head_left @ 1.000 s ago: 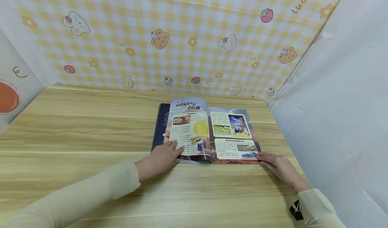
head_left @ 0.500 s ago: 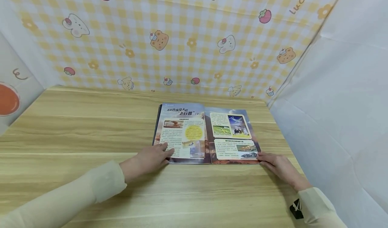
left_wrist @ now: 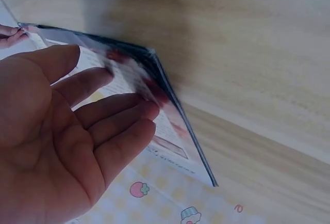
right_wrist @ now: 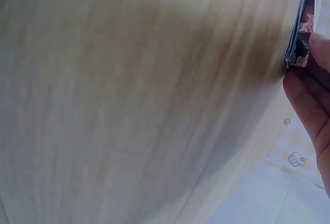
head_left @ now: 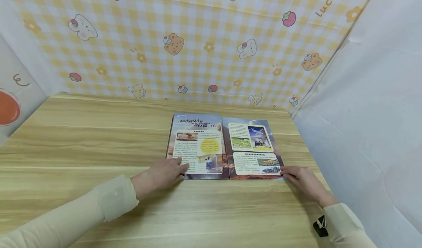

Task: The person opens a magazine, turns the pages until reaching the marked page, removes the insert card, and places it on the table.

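An open magazine [head_left: 201, 149] with colour pictures and printed text lies on the wooden table. My left hand [head_left: 163, 174] rests with loosely extended fingers on the lower left of its left page. In the left wrist view the fingers [left_wrist: 118, 113] of that hand spread over the page near the magazine's edge. My right hand [head_left: 304, 182] pinches the lower right corner of the magazine. The right wrist view has the thumb on the printed side, with the other fingers at the corner's underside and partly hidden.
A yellow-checked cloth [head_left: 197, 43] with cartoon prints hangs behind the table [head_left: 99, 141]. White sheeting [head_left: 372, 123] stands close on the right, past the right hand. A small black object [head_left: 320, 226] sits at the right sleeve.
The left hand has moved left, and the left page has come down flat over the dark page that showed beneath it. The right hand has stayed at its corner.
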### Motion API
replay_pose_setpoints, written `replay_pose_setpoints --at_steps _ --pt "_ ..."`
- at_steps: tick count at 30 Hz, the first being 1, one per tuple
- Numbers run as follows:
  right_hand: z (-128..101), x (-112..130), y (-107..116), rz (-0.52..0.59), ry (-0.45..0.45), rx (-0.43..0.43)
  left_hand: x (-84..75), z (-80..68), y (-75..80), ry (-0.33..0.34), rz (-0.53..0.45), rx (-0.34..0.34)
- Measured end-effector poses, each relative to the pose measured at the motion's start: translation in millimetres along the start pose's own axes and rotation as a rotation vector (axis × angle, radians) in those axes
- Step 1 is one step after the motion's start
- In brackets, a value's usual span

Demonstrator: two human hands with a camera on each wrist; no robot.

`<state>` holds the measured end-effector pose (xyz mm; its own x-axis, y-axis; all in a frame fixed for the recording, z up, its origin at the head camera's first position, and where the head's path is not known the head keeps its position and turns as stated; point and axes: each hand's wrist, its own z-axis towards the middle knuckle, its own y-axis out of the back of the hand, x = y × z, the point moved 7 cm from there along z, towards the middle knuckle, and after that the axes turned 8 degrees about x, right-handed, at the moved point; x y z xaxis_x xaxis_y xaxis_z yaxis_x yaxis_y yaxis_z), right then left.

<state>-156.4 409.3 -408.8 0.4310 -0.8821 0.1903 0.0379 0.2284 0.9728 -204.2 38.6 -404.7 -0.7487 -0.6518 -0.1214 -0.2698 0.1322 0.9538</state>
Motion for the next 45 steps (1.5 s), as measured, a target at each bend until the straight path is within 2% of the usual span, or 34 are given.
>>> replay_pose_setpoints --at_steps 6,15,21,29,32,35,40,42,45 --pt "0.6 -1.3 -3.1 -0.011 -0.027 0.006 0.7 1.1 -0.1 0.019 -0.022 0.05" --pt "0.6 -0.9 -4.1 -0.01 -0.083 -0.014 -0.3 1.8 0.5 0.011 -0.017 0.039" --pt "-2.5 -0.2 -3.5 -0.009 -0.058 -0.066 -0.6 3.3 -0.3 0.014 0.002 0.029" --pt "-1.0 -2.2 -2.9 0.006 -0.039 -0.062 0.7 4.4 1.4 0.005 -0.007 0.021" --pt "-0.5 -2.8 -3.3 0.009 -0.038 -0.061 1.0 6.3 5.0 -0.017 -0.016 0.013" --pt "-0.4 -3.1 -3.8 0.011 -0.041 -0.062 3.3 11.6 10.5 -0.023 -0.03 -0.009" --pt "-1.0 -3.3 -3.8 0.011 -0.046 -0.06 3.6 27.5 20.6 0.015 -0.054 -0.073" --pt "-1.1 -3.0 -3.4 0.008 -0.044 -0.061 -3.8 35.9 23.9 -0.009 -0.07 -0.109" --pt "-0.9 -2.4 -3.4 0.006 -0.037 -0.058 -22.3 49.3 27.9 -0.083 -0.083 -0.151"
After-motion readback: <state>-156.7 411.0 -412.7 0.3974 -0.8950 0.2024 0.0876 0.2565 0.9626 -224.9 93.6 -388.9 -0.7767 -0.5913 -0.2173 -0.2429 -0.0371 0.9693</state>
